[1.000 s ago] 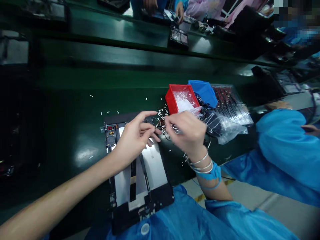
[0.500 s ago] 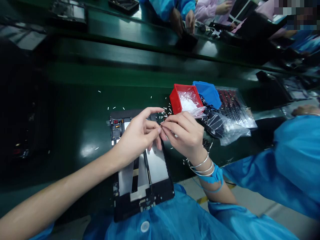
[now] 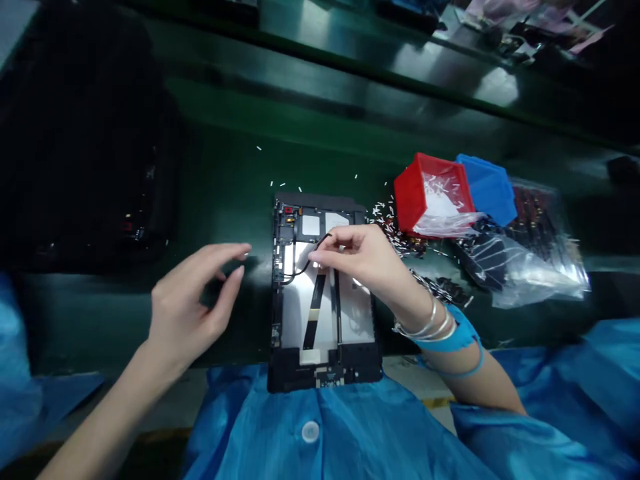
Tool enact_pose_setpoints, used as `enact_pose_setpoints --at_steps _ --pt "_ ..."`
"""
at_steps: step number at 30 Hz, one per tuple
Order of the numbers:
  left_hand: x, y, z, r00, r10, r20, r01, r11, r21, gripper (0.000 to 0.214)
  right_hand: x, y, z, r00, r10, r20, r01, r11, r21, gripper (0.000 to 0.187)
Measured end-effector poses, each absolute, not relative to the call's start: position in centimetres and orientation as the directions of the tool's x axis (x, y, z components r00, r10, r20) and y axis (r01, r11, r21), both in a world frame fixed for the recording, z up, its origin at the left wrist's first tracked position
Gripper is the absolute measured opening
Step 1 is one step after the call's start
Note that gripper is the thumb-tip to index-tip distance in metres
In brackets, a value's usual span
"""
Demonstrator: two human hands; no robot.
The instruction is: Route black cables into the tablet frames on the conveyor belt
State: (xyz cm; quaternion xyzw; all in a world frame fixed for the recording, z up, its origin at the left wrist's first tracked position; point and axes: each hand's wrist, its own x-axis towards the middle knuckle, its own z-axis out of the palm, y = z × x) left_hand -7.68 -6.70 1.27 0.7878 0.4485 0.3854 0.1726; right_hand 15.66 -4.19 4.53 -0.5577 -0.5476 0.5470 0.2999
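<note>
An opened tablet (image 3: 357,363) lies at the bench's front edge, its metal plates, a black ribbon strip and small circuit parts showing. Over its upper half, my right hand (image 3: 367,260) pinches a thin black cable (image 3: 299,272) between thumb and fingertips. The cable curves down to the tablet's left side; whether its end is attached there I cannot tell. Left of the tablet, my left hand (image 3: 193,300) is raised over the bench, thumb and forefinger apart, holding nothing visible. A blue strap (image 3: 463,330) and several bangles circle my right wrist.
A red bin (image 3: 410,193) of small white tubes stands right of the tablet, beside a blue bin (image 3: 493,193). Loose white bits (image 3: 383,213) lie around it. Plastic bags (image 3: 535,273) of dark parts lie farther right. A large dark mass (image 3: 85,153) occupies the left.
My hands were together above the tablet, fingertips meeting. Now my left hand has moved away left and opened, while my right hand holds the black cable over the tablet. The view has shifted.
</note>
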Motion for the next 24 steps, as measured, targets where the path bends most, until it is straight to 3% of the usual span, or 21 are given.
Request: enact_pose_setpoints --at_steps 8,14,24 --pt "-8.5 -9.5 -1.5 0.569 0.682 0.459 0.528 -0.732 0.432 0.036 14.2 -3.2 4.1 -0.272 0.864 -0.424 0.496 -0.252 -0.831 0.019" --pt "-8.4 -9.7 -1.9 0.655 0.617 0.436 0.568 -0.783 0.255 0.039 14.1 -3.2 3.8 -0.213 0.899 -0.382 0.676 -0.147 -0.722 0.013" --pt "-8.4 -9.7 -2.0 0.643 0.648 0.408 0.562 -0.762 0.322 0.041 14.0 -2.5 4.3 -0.267 0.902 -0.34 0.761 -0.02 -0.649 0.014"
